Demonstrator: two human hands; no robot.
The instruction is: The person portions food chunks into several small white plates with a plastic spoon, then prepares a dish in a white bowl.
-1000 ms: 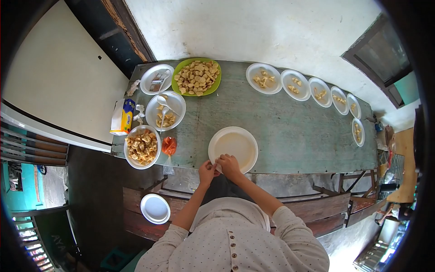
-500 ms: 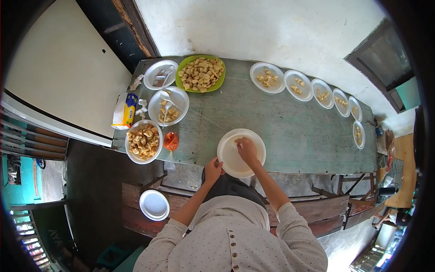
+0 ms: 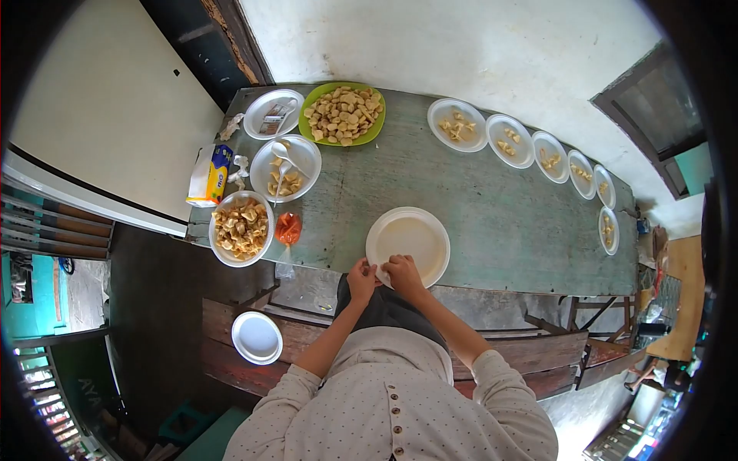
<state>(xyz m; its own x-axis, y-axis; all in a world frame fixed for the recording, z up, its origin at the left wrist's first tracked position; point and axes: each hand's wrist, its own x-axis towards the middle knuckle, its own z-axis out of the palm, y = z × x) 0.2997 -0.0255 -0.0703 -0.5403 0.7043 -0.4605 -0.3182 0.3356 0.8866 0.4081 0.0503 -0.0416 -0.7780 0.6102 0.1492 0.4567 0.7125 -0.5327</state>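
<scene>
A white oval plate lies near the front edge of the table before me, with nothing on its visible bottom. My left hand is closed at the plate's near left rim, fingertips pinching the edge. My right hand is over the near part of the plate, close beside the left. Its fingers are curled together, and whatever they hold is hidden or too small to name.
Several plates with small food pieces line the table's back right. At left are a green plate of tan pieces, a plate with spoons, a heaped plate, a red bag, a tissue pack. White plates sit on the bench.
My right hand has moved from the middle of the plate toward its near left rim, beside my left hand. My left hand stays at the rim.
</scene>
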